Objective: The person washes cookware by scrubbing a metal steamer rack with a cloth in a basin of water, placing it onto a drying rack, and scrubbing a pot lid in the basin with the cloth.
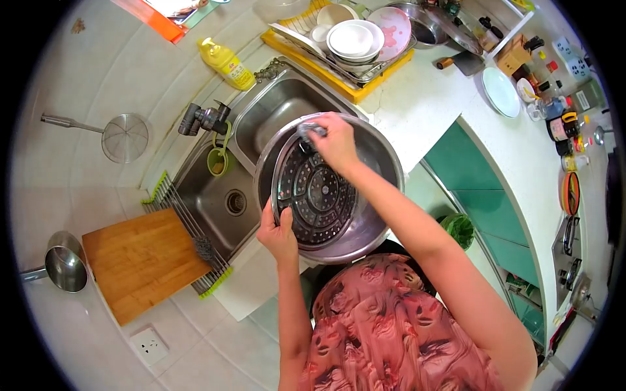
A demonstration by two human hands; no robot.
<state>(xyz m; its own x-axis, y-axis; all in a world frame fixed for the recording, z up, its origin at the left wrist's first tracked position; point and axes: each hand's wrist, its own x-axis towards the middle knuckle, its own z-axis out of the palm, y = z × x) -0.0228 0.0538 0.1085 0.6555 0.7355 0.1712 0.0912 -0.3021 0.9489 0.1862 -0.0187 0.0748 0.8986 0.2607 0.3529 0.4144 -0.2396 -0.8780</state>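
Observation:
A round metal steamer tray [324, 212] full of small holes leans tilted inside a large metal basin [385, 153]. My left hand [278, 236] grips the tray's lower left rim, thumb on the near face. At the tray's upper edge, my right hand [336, 143] is closed around a grey steel wool scrubber [312, 132], which is pressed against the metal. The basin stands at the front edge of the double sink [261, 133], partly over the counter.
A faucet [205, 119] and a yellow soap bottle [226, 64] stand behind the sink. On the left, a wooden cutting board [145, 264] lies by a rack [179, 205]. A dish rack [385, 75] holds bowls and plates; bottles [561, 124] line the right wall.

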